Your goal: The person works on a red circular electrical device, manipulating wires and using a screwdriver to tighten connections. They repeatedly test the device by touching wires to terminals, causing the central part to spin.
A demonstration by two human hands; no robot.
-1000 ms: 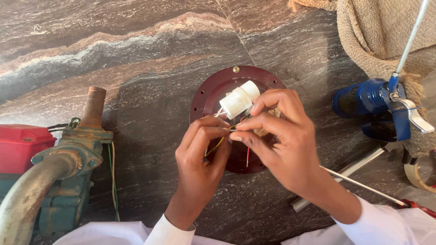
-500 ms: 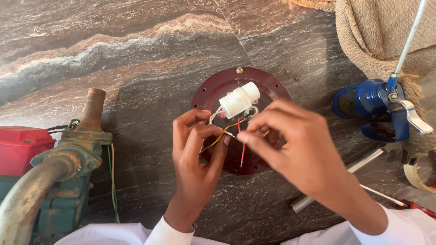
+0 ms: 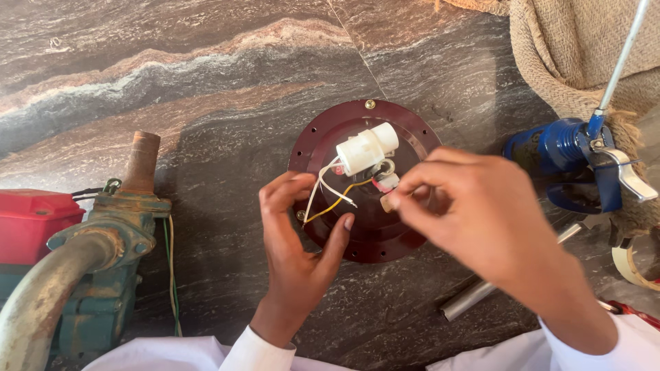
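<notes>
On the dark veined stone surface point(image 3: 206, 82), your hands work at a round maroon metal cover plate point(image 3: 412, 130).

Your left hand point(image 3: 299, 240) curls open at the plate's left rim, nothing gripped, yellow and white wires point(image 3: 330, 199) just beside its thumb. Your right hand point(image 3: 481, 213) is nearer the white plastic cylinder point(image 3: 366, 148), whose long axis runs up-right; its fingers point(image 3: 405, 196) pinch shut on a small red-sleeved wire end point(image 3: 382, 183) just below it.

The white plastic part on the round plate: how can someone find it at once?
Look at the dark red round plate on the stone floor, between the left hand and right hand. The white cylinder lies near its middle. It alone is white, with thin wires below it.
</notes>
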